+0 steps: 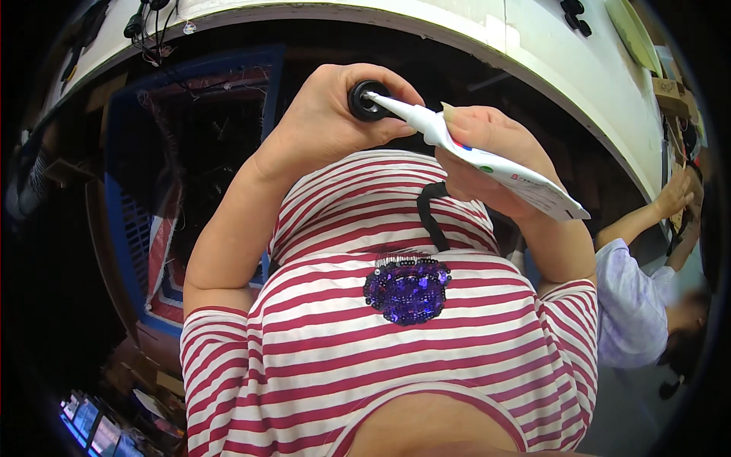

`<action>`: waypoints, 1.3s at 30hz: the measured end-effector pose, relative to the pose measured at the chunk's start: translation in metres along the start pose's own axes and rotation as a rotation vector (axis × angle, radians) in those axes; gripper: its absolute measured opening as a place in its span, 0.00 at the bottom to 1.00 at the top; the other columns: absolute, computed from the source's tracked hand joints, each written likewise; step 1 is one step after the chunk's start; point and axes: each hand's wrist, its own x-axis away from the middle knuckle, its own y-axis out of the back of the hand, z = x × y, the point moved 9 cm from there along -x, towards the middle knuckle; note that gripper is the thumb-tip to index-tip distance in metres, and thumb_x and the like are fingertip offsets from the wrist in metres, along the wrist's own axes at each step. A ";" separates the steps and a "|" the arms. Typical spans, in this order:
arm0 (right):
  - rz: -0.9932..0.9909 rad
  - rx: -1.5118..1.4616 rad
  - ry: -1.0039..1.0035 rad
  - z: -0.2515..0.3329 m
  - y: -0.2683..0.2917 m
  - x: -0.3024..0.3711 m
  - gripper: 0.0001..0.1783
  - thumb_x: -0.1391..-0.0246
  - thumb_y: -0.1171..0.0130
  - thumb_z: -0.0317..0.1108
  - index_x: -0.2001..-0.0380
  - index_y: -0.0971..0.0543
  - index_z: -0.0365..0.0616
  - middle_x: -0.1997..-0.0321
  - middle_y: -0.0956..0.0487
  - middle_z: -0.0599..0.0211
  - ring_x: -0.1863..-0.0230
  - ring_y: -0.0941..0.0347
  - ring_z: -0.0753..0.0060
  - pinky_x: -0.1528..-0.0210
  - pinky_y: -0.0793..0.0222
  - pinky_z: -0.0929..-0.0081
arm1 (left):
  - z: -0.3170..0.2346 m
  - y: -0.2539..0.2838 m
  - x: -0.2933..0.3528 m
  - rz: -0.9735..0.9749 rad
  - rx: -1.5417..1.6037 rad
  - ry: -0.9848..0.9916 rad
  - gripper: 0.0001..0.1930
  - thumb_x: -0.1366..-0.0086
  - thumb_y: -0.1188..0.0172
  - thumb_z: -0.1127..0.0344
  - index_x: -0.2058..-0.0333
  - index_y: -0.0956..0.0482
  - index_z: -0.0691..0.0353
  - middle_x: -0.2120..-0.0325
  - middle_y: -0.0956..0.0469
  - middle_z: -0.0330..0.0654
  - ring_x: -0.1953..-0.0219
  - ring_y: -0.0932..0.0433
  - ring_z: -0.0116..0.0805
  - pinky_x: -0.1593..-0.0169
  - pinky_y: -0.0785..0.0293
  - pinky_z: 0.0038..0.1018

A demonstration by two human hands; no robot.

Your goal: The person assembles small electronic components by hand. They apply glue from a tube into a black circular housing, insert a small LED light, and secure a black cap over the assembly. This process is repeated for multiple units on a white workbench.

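Observation:
Between the fingers of my left hand [327, 114] is a small round black part [358, 101], cup-like, its open end turned toward my right hand. My right hand [495, 145] is wrapped round a white squeeze tube [525, 179] with a long tapered nozzle. The nozzle [403, 111] points left, and its tip reaches into the mouth of the black part. Whether anything is coming out of the tip is too small to tell. Both hands are held up in front of my striped shirt, near the table's edge.
A white curved-looking table edge [449, 19] runs across the top. Black parts with cables [135, 27] lie on it at left, and small black pieces [576, 19] at right. A blue crate [122, 206] with a lining stands below left. At right another person [636, 297] works.

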 end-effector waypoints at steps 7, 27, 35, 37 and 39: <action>0.003 0.127 0.024 0.001 -0.004 0.007 0.16 0.48 0.44 0.43 0.72 0.23 0.37 0.87 0.30 0.75 0.90 0.41 0.90 0.89 0.51 0.92 | -0.002 -0.007 0.002 -0.012 -0.018 0.005 0.13 0.57 0.39 0.78 0.68 0.23 0.66 0.73 0.22 0.38 0.70 0.25 0.24 0.64 0.29 0.19; 0.173 0.061 -0.005 0.036 -0.001 0.012 0.15 0.47 0.47 0.38 0.72 0.29 0.34 0.88 0.35 0.73 0.92 0.47 0.86 0.90 0.56 0.86 | -0.002 0.002 -0.023 -0.063 0.141 0.092 0.13 0.53 0.37 0.77 0.66 0.24 0.66 0.71 0.25 0.35 0.68 0.29 0.20 0.63 0.32 0.17; -0.320 0.950 0.733 0.191 0.044 -0.002 0.16 0.43 0.53 0.43 0.73 0.27 0.41 0.80 0.32 0.77 0.78 0.39 0.87 0.75 0.42 0.85 | -0.006 -0.007 -0.026 -0.043 0.335 -0.027 0.34 0.46 0.42 0.63 0.43 0.46 0.64 0.59 0.39 0.41 0.72 0.37 0.21 0.70 0.40 0.17; -0.501 1.090 0.723 0.222 0.087 -0.028 0.16 0.45 0.52 0.43 0.73 0.26 0.39 0.81 0.30 0.71 0.76 0.35 0.79 0.72 0.39 0.80 | 0.003 -0.002 -0.026 -0.178 0.509 -0.168 0.31 0.46 0.39 0.61 0.47 0.43 0.62 0.62 0.37 0.42 0.75 0.36 0.23 0.73 0.39 0.19; -0.641 1.237 0.777 0.249 0.104 -0.042 0.17 0.45 0.52 0.44 0.72 0.26 0.40 0.80 0.28 0.66 0.75 0.33 0.72 0.70 0.38 0.75 | 0.017 0.000 -0.020 -0.211 0.587 -0.136 0.30 0.48 0.35 0.58 0.51 0.41 0.59 0.67 0.35 0.40 0.78 0.34 0.23 0.75 0.38 0.19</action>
